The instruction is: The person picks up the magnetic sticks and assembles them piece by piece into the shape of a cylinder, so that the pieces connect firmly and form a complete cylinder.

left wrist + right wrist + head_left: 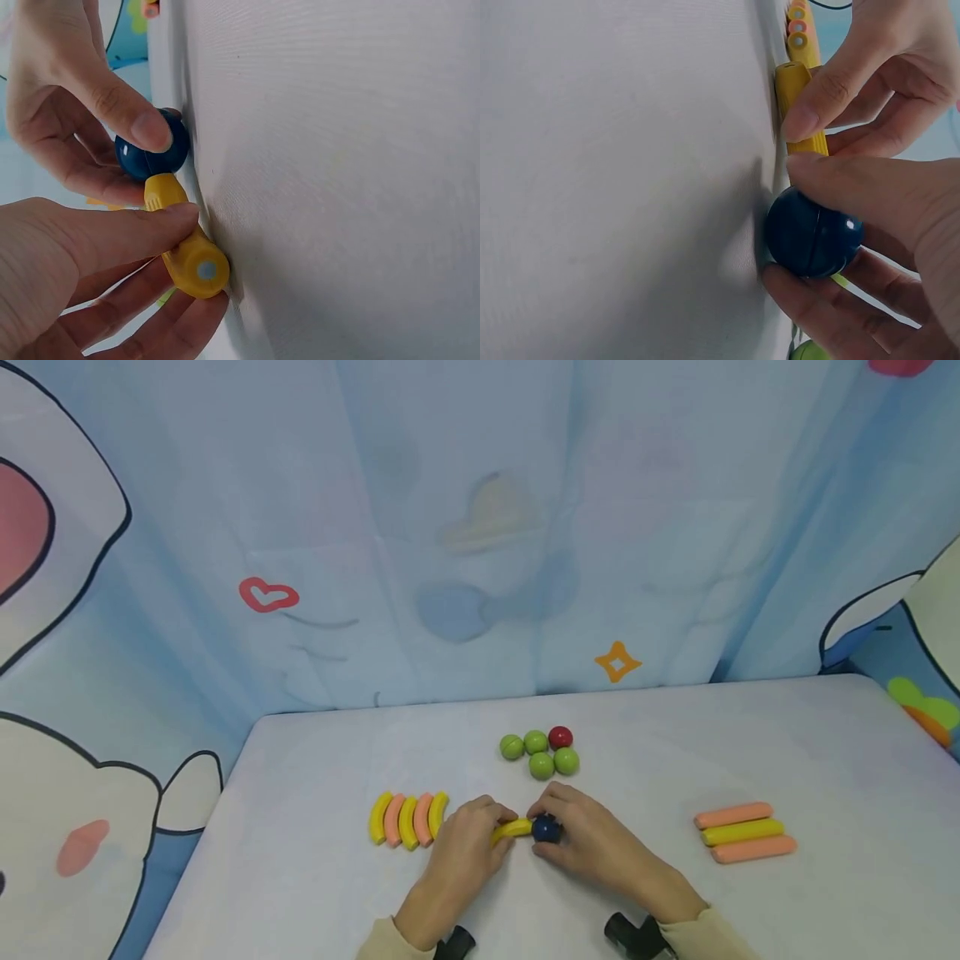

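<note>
The left hand [467,837] is pinching a yellow stick [513,830], whose end is touching the left side of the blue ball [546,829]. The right hand [592,833] is gripping that ball. Four green balls [542,766] and a red ball [560,737] are lying beyond it, curved sticks [407,823] to its left, straight sticks [742,832] well to its right.

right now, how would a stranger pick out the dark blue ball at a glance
On the white table, find the green balls and red ball toward its far edge. Just below them in the head view, the right hand holds the dark blue ball beside a curved yellow piece gripped by the left hand. Its dark blue sets it apart from those green and red balls.
</note>
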Action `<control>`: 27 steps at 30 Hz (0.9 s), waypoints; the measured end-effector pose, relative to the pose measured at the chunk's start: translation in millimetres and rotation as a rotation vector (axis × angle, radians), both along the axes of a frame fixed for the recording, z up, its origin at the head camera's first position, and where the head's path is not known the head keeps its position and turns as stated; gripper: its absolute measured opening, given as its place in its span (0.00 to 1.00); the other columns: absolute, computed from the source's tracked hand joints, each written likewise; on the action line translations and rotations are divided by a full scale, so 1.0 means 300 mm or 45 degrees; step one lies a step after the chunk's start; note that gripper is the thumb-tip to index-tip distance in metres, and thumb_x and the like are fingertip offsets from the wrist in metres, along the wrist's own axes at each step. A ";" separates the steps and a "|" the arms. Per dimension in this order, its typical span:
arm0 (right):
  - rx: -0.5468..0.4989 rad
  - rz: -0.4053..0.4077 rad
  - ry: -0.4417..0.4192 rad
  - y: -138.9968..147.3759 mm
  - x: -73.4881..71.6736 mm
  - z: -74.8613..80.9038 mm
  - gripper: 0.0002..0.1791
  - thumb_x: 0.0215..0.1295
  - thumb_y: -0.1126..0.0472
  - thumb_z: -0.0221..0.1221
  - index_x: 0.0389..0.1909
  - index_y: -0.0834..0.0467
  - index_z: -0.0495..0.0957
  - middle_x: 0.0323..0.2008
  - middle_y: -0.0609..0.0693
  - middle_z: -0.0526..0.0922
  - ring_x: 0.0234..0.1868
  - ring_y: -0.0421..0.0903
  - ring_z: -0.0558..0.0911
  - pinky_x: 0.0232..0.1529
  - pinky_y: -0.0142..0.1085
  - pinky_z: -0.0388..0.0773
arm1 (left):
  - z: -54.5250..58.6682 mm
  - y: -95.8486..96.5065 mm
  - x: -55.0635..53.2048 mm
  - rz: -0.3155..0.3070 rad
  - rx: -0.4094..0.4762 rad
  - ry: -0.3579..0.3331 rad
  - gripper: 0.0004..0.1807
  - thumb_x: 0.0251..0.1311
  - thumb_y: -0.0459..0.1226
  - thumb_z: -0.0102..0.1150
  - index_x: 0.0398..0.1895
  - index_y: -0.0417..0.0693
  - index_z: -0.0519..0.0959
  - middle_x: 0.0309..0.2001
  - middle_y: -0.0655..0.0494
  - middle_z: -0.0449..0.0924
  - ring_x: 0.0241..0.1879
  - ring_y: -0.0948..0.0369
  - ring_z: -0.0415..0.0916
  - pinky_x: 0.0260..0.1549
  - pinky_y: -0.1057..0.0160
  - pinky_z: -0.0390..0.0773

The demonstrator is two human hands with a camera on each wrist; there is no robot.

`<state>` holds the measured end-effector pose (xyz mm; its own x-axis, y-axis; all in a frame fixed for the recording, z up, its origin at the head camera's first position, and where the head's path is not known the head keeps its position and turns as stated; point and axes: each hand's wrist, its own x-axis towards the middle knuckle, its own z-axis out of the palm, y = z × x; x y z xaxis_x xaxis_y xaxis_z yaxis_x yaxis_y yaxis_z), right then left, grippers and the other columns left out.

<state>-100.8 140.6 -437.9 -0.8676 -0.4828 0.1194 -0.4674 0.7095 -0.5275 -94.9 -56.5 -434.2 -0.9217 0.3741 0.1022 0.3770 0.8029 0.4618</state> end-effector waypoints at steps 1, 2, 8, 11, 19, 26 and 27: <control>0.004 -0.008 -0.006 0.000 0.001 0.001 0.18 0.53 0.62 0.79 0.44 0.56 0.86 0.42 0.44 0.81 0.46 0.45 0.83 0.51 0.45 0.85 | 0.000 0.001 0.000 0.001 -0.002 -0.003 0.10 0.56 0.31 0.78 0.42 0.45 0.90 0.37 0.58 0.84 0.37 0.66 0.81 0.38 0.68 0.82; 0.008 -0.014 -0.010 0.000 0.003 0.002 0.17 0.54 0.62 0.79 0.44 0.56 0.86 0.42 0.44 0.81 0.46 0.45 0.83 0.52 0.46 0.85 | 0.000 0.002 -0.001 0.001 -0.007 -0.006 0.11 0.56 0.32 0.78 0.42 0.45 0.90 0.36 0.59 0.85 0.37 0.66 0.81 0.39 0.67 0.82; 0.016 -0.026 -0.013 -0.002 0.010 0.002 0.17 0.55 0.61 0.79 0.44 0.57 0.86 0.42 0.44 0.82 0.45 0.45 0.83 0.52 0.46 0.85 | 0.003 0.007 0.002 -0.006 -0.032 -0.007 0.11 0.56 0.33 0.79 0.43 0.46 0.91 0.36 0.60 0.85 0.38 0.65 0.82 0.39 0.67 0.82; 0.019 -0.032 -0.005 -0.002 0.014 0.003 0.17 0.55 0.61 0.79 0.44 0.57 0.86 0.42 0.44 0.81 0.46 0.46 0.83 0.52 0.47 0.85 | 0.005 0.009 0.006 -0.008 -0.039 -0.010 0.11 0.57 0.33 0.78 0.43 0.46 0.90 0.37 0.60 0.84 0.39 0.64 0.82 0.39 0.67 0.83; 0.042 -0.079 0.011 0.000 0.021 0.007 0.17 0.53 0.62 0.80 0.43 0.57 0.86 0.41 0.44 0.81 0.45 0.45 0.83 0.52 0.45 0.85 | 0.006 0.013 0.007 -0.016 -0.056 -0.022 0.09 0.61 0.35 0.76 0.45 0.45 0.90 0.37 0.60 0.83 0.39 0.66 0.81 0.39 0.67 0.83; 0.070 -0.099 0.003 -0.006 0.027 0.009 0.18 0.52 0.63 0.80 0.44 0.57 0.86 0.41 0.45 0.81 0.46 0.46 0.83 0.53 0.46 0.85 | 0.010 0.021 0.004 -0.006 -0.058 -0.028 0.09 0.59 0.33 0.77 0.43 0.45 0.91 0.34 0.60 0.82 0.36 0.64 0.81 0.36 0.67 0.82; 0.074 -0.108 0.001 -0.008 0.028 0.009 0.19 0.52 0.63 0.80 0.44 0.57 0.86 0.41 0.45 0.81 0.47 0.46 0.83 0.53 0.46 0.85 | 0.011 0.023 0.003 -0.006 -0.064 -0.030 0.09 0.59 0.33 0.77 0.43 0.45 0.91 0.34 0.60 0.82 0.36 0.64 0.81 0.35 0.67 0.83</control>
<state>-92.4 138.2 -435.2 -0.9054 -0.4141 0.0939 -0.4050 0.7759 -0.4838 -93.9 -49.5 -430.9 -0.9217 0.3829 0.0618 0.3708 0.8234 0.4296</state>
